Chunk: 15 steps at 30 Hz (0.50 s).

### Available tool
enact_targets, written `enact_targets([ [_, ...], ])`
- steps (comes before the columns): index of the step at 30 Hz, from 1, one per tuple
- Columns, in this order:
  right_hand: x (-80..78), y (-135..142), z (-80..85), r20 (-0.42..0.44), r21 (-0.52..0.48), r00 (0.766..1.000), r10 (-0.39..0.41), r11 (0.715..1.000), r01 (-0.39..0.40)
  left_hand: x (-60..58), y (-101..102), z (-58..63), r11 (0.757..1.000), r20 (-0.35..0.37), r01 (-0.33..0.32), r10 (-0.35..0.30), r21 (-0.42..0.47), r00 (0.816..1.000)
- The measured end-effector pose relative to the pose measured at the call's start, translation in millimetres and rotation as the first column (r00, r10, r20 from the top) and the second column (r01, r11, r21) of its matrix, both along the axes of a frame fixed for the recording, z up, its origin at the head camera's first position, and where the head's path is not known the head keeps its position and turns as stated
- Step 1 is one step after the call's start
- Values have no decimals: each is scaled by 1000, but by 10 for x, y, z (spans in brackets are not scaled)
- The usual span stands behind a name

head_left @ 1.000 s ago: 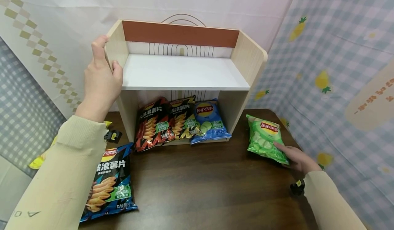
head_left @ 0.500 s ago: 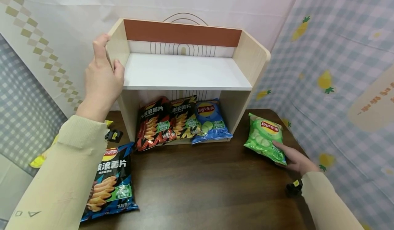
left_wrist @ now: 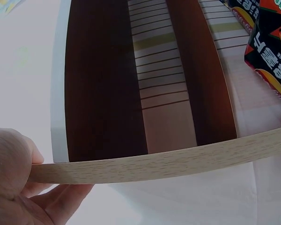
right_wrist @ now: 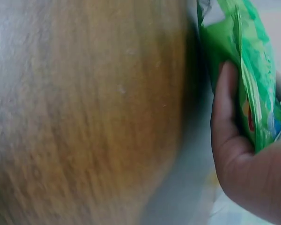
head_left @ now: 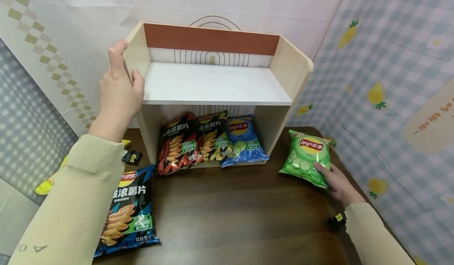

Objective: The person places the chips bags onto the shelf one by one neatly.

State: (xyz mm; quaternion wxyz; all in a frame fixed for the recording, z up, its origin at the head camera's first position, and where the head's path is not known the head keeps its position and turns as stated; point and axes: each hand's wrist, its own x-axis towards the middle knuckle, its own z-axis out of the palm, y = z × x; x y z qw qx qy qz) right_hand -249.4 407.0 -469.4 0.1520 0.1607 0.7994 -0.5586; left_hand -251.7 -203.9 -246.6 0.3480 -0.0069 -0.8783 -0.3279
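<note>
My left hand grips the upper left side panel of a small wooden shelf. The left wrist view shows the thumb and fingers on either side of that panel's edge. Over at the table's right side, my right hand holds a green chip bag by its lower right edge, thumb on the front. In the right wrist view, fingers wrap round the bag's edge, close over the wood. The shelf's lower level holds a red-and-black chip bag, a black-and-gold one and a blue one.
A blue-and-black chip bag lies on the dark wooden table at the left, partly under my left sleeve. Yellow packaging shows behind that sleeve. Checked cloth hangs along the right side, and pale cloth backs the shelf.
The green bag has turned slightly in my right hand, its front now facing more upright toward the head camera. My left hand keeps its grip on the shelf panel.
</note>
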Motion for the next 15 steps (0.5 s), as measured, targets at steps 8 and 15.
enact_targets([
  [8,191,-12,372,-200,70,979,-40,996,55,-18,5,-19,1000,-13,7,-7,4,1000],
  [15,391,-129,834,-378,-60,912,-161,987,150,-40,-7,-27,1000,-16,6,-6,9,1000],
])
